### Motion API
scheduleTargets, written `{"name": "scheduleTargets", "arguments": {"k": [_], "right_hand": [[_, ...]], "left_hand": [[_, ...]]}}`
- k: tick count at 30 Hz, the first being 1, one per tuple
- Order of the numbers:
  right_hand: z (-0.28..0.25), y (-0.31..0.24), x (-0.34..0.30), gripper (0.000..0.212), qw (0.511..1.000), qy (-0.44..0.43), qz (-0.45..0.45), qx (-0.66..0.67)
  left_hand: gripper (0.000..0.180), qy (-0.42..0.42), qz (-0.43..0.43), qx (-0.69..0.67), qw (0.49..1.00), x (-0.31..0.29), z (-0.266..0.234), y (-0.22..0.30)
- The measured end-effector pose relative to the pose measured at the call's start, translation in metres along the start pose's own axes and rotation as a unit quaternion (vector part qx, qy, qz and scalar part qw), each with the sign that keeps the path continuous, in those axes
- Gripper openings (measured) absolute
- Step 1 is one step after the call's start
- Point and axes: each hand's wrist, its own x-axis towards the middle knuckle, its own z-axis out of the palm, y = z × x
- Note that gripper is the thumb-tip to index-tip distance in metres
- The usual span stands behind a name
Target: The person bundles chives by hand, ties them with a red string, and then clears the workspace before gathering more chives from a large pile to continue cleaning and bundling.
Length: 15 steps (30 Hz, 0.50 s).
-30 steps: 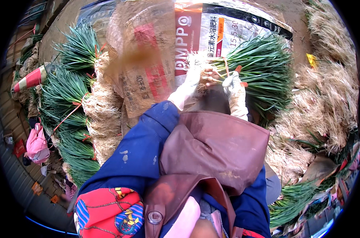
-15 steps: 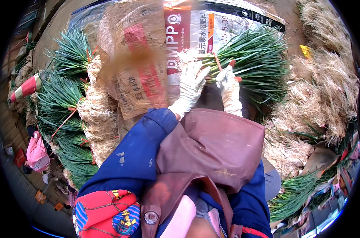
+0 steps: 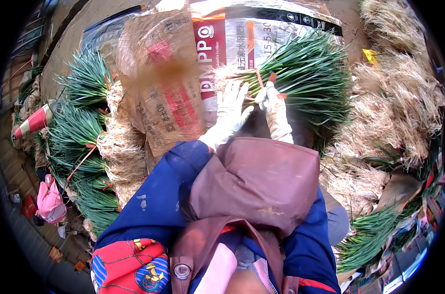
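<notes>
Spreads the left grip point(image 3: 229, 109) wide, fingertips just beside the pale roots point(image 3: 221, 76) of a green-leafed bunch point(image 3: 310, 76). Holds the right grip point(image 3: 268, 94) narrow at the stems, apparently on an orange strip point(image 3: 272, 77), contact partly hidden. Has the bunch laid out on printed sacks point(image 3: 208, 49), leaves to the right, an orange band point(image 3: 259, 78) around it. Shows tied bunches point(image 3: 80, 130) at left, a root heap point(image 3: 401, 110) at right.

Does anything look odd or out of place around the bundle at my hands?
The bundle looks fine, but a yellow scrap at upper right stands out against the pale roots by its bright colour. A brown blur hazes part of the brown sack, perhaps a lens smudge.
</notes>
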Motion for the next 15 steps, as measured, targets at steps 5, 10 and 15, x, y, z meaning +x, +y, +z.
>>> {"name": "scheduleTargets", "arguments": {"k": [5,10,15], "right_hand": [[-0.008,-0.006,-0.001,0.045,0.999,-0.018,-0.031,-0.022],[0.007,-0.009,-0.011,0.043,1.0,-0.01,-0.022,-0.007],[-0.007,0.003,-0.004,0.044,0.999,-0.005,0.028,0.019]], "left_hand": [[0.047,0.125,0.087,-0.038,0.988,0.084,-0.01,-0.005],[0.044,-0.078,-0.011,-0.161,0.984,0.164,0.028,-0.025],[0.028,-0.21,-0.182,-0.389,0.878,0.179,0.064,-0.028]]}}
